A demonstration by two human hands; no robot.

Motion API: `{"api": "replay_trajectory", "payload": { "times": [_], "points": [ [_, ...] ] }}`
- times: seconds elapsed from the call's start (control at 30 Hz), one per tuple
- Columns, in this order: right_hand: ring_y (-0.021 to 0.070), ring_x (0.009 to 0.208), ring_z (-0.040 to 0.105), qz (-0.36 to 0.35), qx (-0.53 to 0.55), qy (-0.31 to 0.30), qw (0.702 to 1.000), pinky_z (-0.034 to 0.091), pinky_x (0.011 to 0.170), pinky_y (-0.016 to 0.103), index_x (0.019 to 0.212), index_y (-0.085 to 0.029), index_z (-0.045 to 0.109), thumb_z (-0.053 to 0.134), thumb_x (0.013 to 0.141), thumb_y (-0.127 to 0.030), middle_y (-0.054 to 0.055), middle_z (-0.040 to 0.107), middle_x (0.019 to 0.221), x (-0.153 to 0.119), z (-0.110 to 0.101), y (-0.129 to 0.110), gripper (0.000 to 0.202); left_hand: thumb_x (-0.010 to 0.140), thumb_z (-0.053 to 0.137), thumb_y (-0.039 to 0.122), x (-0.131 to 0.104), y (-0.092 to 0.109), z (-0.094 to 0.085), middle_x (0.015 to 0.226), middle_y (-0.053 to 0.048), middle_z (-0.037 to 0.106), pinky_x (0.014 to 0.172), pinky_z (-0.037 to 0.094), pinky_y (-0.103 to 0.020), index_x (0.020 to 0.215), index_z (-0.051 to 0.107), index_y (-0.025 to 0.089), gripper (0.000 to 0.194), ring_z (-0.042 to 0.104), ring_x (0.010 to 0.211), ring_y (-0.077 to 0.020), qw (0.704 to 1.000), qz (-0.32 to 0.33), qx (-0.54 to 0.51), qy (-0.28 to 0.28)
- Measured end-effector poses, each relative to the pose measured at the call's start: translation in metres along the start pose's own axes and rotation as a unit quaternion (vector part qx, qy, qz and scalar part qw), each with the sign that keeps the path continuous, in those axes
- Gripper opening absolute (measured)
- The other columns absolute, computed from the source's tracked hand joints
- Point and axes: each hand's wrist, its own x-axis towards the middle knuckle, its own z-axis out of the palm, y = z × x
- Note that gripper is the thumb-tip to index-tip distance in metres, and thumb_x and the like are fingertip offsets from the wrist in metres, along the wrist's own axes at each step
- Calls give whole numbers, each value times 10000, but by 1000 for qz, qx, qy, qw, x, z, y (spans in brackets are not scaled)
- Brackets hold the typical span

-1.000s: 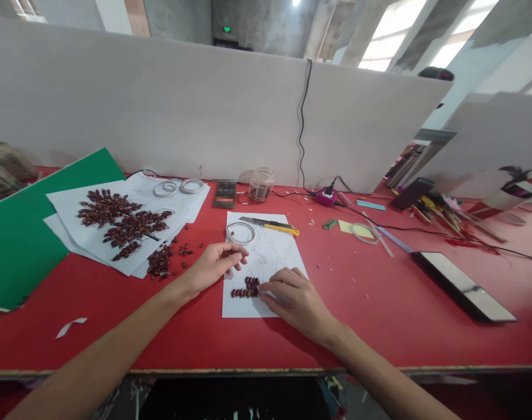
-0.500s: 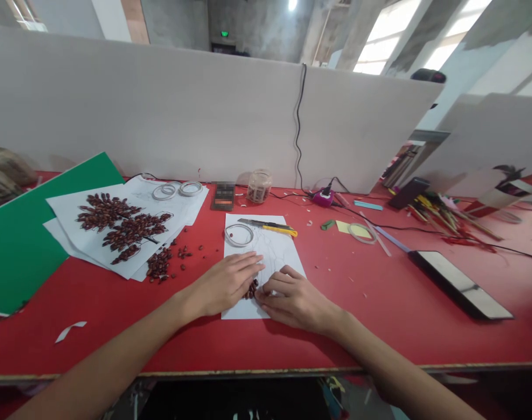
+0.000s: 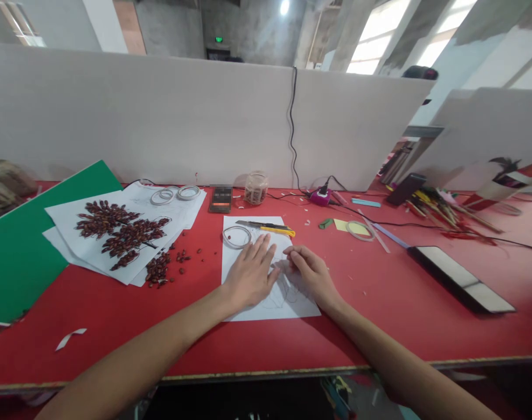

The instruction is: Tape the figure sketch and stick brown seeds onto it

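My left hand (image 3: 251, 275) lies flat with its fingers spread on a white sheet of paper (image 3: 244, 315) that bears thin drawn lines. At the sheet's right side, my right hand (image 3: 312, 273) has curled fingers, thumb and fingertips drawn together; whatever they may hold is too small to make out. Beyond the left fingertips lie a coil of clear tape or wire (image 3: 237, 237) and a yellow-and-black utility knife (image 3: 270, 227). The small dark brown seeds seen earlier on the sheet are hidden now.
A pile of brown seeds (image 3: 158, 268) lies left of the sheet, beside paper with a seed-covered tree design (image 3: 130, 230). A green board (image 3: 25, 251) sits farther left. Behind stand a glass jar (image 3: 256, 188) and a purple plug adapter (image 3: 321, 197). A black-framed panel (image 3: 462, 277) lies right.
My left hand has slid right and flattened over the place where the seeds showed. My right hand has moved right and away from me, uncovering drawn lines.
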Motion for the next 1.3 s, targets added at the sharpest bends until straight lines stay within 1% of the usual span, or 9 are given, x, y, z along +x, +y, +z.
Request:
{"api": "replay_trajectory", "payload": {
  "times": [0.13,0.4,0.5,0.57,0.67,0.8,0.9,1.03,1.3],
  "points": [
    [150,640,528,1,16,-17,1000,457,605,274,989,-186,669,570,900,-508,1,557,743,-1,3,0,348,1058,332,480,-4,0,6,1686,-129,176,1248,195,-506,1559,350,148,602,105,1569,-276,1000,-4,16,-6],
    [162,682,531,-3,-8,-20,1000,450,628,275,1007,-192,672,557,915,-509,7,564,772,-3,2,1,349,1050,365,384,-6,4,2,1655,-161,272,1249,186,-503,1522,385,125,540,159,1558,-282,998,-12,-8,58],
    [169,698,540,-6,-14,-26,1000,452,631,279,1003,-199,672,553,918,-511,13,575,789,-3,2,0,345,1052,350,303,-2,2,-4,1541,-159,463,1221,268,-462,1415,501,131,430,330,1488,-266,991,-8,-108,76],
    [173,702,547,-8,-20,-26,999,446,616,278,1000,-204,673,542,923,-520,18,586,798,-3,2,0,350,1060,298,265,3,-2,-12,1360,-128,611,1146,376,-413,1280,590,167,379,497,1346,-238,972,-31,-206,112],
    [170,667,535,-2,-25,-25,999,424,572,274,997,-204,672,534,924,-531,20,587,781,-4,2,0,363,1063,284,273,4,-17,-35,1100,-84,689,974,479,-362,1100,648,198,374,627,1079,-227,938,-75,-300,155],
    [165,645,524,2,-29,-30,999,409,557,270,980,-197,671,534,920,-534,15,573,740,-3,2,-3,370,977,481,227,-18,-54,-73,1001,-84,688,869,476,-363,970,700,200,221,639,959,-265,977,-64,-197,42],
    [170,669,541,-11,-38,-30,999,428,592,279,950,-192,681,538,916,-516,23,587,752,-3,3,-5,356,955,453,152,-46,-78,-87,1009,-130,674,862,471,-387,935,713,176,262,640,937,-279,990,-110,-83,-31],
    [173,683,551,-23,-40,-30,998,430,607,286,943,-195,689,536,920,-489,24,594,757,-2,4,-4,333,936,408,59,-72,-86,-83,1028,-127,665,854,475,-358,956,701,178,317,638,955,-262,986,-154,6,-66],
    [170,684,549,-19,-36,-39,998,421,600,284,955,-191,689,533,933,-496,19,581,754,-3,3,-1,343,919,352,1,-85,-89,-73,1064,-133,643,814,472,-367,968,657,176,355,608,991,-280,985,-137,75,-77]
  ]
}}
